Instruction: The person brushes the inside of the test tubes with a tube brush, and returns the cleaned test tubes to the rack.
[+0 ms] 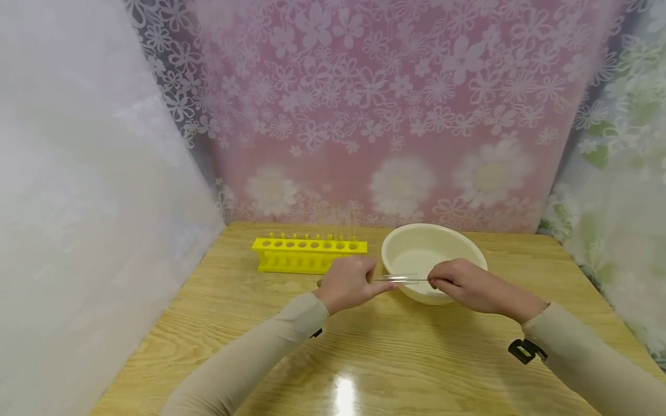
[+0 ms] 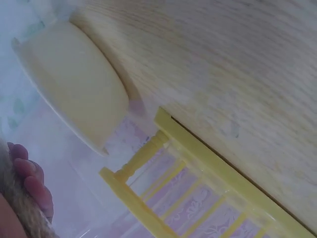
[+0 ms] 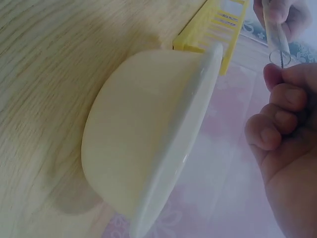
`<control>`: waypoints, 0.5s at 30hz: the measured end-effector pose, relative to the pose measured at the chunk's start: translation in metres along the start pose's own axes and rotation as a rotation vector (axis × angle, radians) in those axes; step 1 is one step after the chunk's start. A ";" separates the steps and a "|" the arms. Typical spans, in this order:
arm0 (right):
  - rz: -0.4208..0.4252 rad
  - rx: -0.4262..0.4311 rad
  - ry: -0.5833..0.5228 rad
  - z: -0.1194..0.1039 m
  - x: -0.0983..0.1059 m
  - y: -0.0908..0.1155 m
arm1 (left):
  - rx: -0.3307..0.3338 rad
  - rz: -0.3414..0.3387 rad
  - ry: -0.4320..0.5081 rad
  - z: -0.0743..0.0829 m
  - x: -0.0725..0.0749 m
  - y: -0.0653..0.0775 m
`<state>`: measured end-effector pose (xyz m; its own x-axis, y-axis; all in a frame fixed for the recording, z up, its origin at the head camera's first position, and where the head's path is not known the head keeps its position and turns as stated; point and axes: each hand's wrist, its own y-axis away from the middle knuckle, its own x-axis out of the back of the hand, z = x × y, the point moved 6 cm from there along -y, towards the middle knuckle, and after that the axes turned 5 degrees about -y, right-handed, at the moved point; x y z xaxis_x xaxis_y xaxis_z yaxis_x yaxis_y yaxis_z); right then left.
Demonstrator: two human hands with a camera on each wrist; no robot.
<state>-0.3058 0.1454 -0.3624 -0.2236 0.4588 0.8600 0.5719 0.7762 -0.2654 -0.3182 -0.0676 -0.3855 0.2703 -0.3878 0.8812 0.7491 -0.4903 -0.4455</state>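
In the head view my left hand [image 1: 347, 284] grips a clear glass test tube [image 1: 408, 278], held nearly level with its mouth toward the right. My right hand [image 1: 470, 286] pinches the thin wire handle [image 1: 423, 280] of a test tube brush that runs into the tube's mouth. Brown bristles [image 2: 24, 203] show beside the left fingers in the left wrist view. Both hands are raised at the near rim of a cream basin [image 1: 470, 245]. From the right wrist view, the wire enters the round tube mouth [image 3: 280, 57] just beyond the right fingertips.
A yellow test tube rack [image 1: 309, 245] stands left of the basin, behind the left hand. Several clear test tubes [image 1: 336, 222] stand upright at its right end. The wooden table [image 1: 385, 358] meets a pink flowered curtain [image 1: 364, 115] at the back.
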 end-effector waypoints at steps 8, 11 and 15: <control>0.038 0.061 -0.001 -0.001 0.015 0.010 | -0.041 0.022 0.033 0.004 0.003 -0.002; 0.035 0.058 -0.013 -0.001 0.017 0.014 | -0.060 0.012 0.045 0.007 0.003 -0.003; 0.019 -0.002 -0.017 0.005 0.024 0.026 | -0.063 -0.009 0.082 0.004 0.001 0.000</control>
<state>-0.3005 0.1789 -0.3513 -0.2263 0.4804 0.8473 0.5778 0.7665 -0.2803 -0.3152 -0.0649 -0.3843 0.2116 -0.4441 0.8706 0.7111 -0.5412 -0.4489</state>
